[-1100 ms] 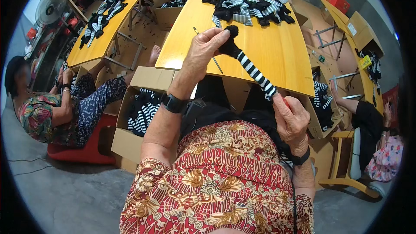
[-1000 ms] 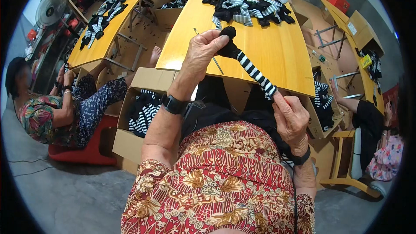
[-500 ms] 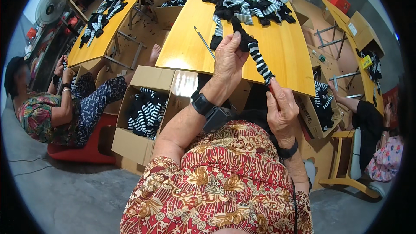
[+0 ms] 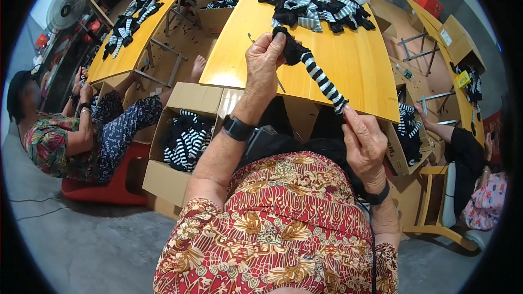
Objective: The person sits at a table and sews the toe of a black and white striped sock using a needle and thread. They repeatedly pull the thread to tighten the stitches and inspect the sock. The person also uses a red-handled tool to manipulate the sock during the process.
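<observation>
Black-and-white knit piece [image 4: 321, 80] at ctr of frame, stretched on a slant btwn both hands: L hand [image 4: 264, 65] pinches its black upper end btwn thumb & fingers, R hand [image 4: 366, 144] has the striped lower end at its fingertips. Yellow surface [image 4: 231, 68] is beneath, w/ pile of similar knits [image 4: 310, 17] at upper ctr; open cardboard box [image 4: 166, 182] of striped pieces [image 4: 188, 144] sits L of ctr.
</observation>
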Available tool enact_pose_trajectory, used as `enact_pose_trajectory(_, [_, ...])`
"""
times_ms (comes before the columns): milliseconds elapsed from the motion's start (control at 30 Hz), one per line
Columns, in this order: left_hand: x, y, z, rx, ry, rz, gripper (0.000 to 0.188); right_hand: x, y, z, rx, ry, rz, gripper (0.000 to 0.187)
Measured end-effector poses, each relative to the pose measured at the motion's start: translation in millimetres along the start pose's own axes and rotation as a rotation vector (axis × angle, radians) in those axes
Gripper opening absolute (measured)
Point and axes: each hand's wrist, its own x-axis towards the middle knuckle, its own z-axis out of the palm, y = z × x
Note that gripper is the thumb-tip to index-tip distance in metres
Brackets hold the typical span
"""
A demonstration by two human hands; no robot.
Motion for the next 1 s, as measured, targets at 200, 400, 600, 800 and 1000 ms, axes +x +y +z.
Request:
enact_pose_trajectory(200, [-3,-14,30,-0.194,0.125,-0.022,0.015,-12,-1,20,0.081,0.083,0.142,0.039])
enact_pose_trajectory(400, [-2,-7,19,-0.026,-0.034,-0.072,0.010,-9,4,17,0.169,0.057,0.180,0.038])
enact_pose_trajectory(600, [-2,-13,3,-0.036,-0.024,-0.116,0.009,10,4,20,0.190,0.045,0.167,0.039])
enact_pose_trajectory(800, [-6,0,-11,-0.205,0.043,-0.213,0.009,8,-3,14,0.159,-0.037,0.141,0.039])
enact_pose_trajectory(1000, [-12,-19,-7,-0.263,0.028,-0.176,0.009,2,-5,27,0.166,-0.002,0.191,0.038])
